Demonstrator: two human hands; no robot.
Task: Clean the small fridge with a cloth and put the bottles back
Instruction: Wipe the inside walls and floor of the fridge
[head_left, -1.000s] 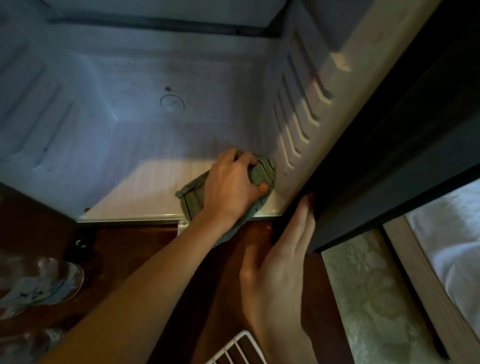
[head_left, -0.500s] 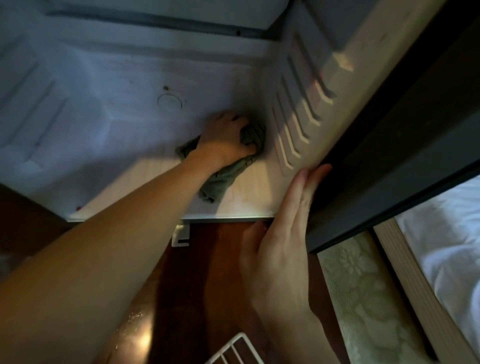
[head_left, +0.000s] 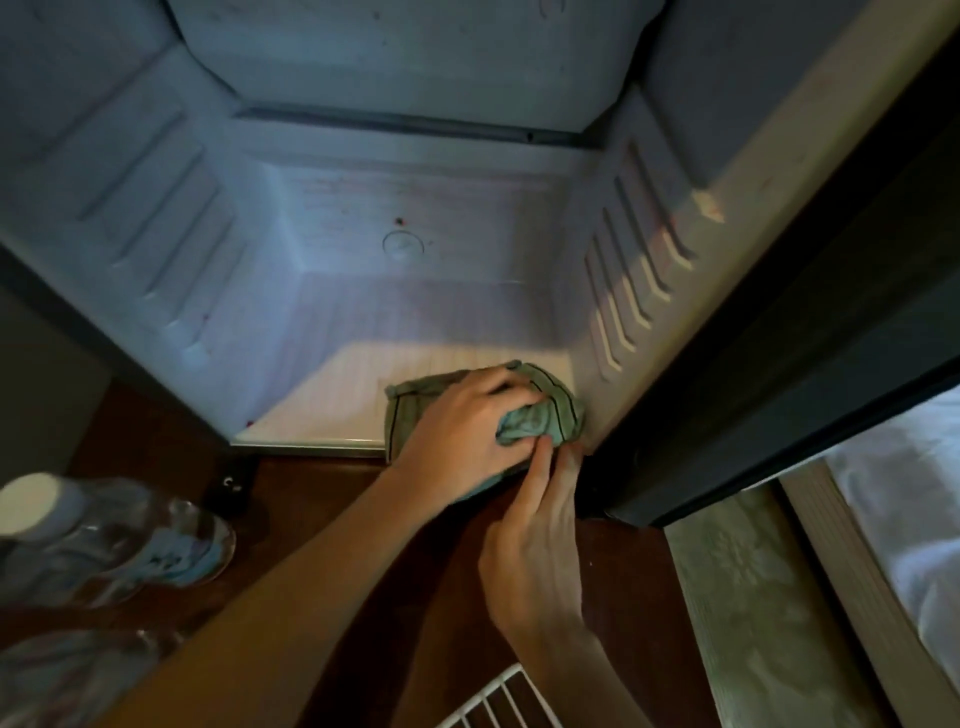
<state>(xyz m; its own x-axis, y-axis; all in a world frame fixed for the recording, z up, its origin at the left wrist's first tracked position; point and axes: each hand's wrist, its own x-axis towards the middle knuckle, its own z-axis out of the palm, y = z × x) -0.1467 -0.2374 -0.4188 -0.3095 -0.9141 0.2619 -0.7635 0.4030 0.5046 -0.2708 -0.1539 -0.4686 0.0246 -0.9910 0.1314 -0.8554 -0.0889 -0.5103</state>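
The small fridge (head_left: 332, 410) stands open with nothing inside; its white ribbed floor is lit at the front. A green cloth with dark stripes (head_left: 550, 410) lies bunched in the floor's front right corner. My left hand (head_left: 467, 431) grips the cloth and presses it down there. My right hand (head_left: 540, 540) reaches up from below, its straight fingers touching the cloth's edge and the fridge's lower right front corner. Two clear plastic bottles lie on the wooden floor at the left, one with a white cap (head_left: 104, 540), the other (head_left: 67, 670) blurred at the bottom edge.
A white wire shelf (head_left: 498, 701) lies on the brown wooden floor at the bottom. The dark fridge door (head_left: 779, 395) stands open on the right. Beyond it are a patterned panel (head_left: 743, 597) and a bed with white sheets (head_left: 914, 519).
My left hand has drawn the cloth back from deep inside the fridge to the front right corner. My right hand has slid down the fridge's side edge to the lower corner.
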